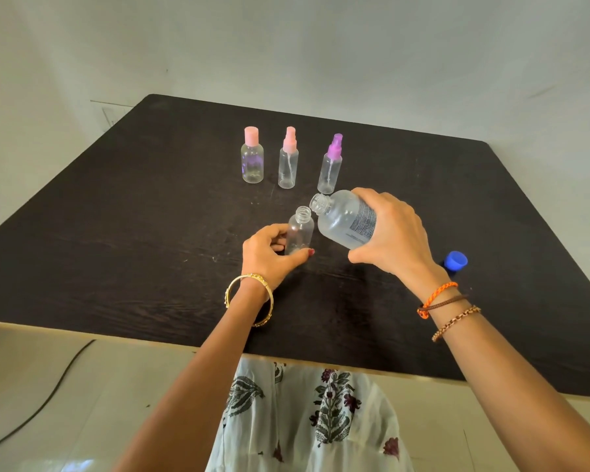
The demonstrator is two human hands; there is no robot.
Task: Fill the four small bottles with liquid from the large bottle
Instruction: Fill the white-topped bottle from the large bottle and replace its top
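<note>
Pouring | right hand gripping, tilting big bottle | left hand holding open small bottle mid-frame | align mouths, tip slowly

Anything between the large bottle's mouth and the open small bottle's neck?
Nothing: head view shows a bare gap between large bottle and open small bottle.

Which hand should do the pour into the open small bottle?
Right. The right hand already grips the large bottle, uncapped and tilted, its mouth just beside and above the open small bottle. The left hand holds that small bottle upright on the table, so it likely stays steadying.
</note>
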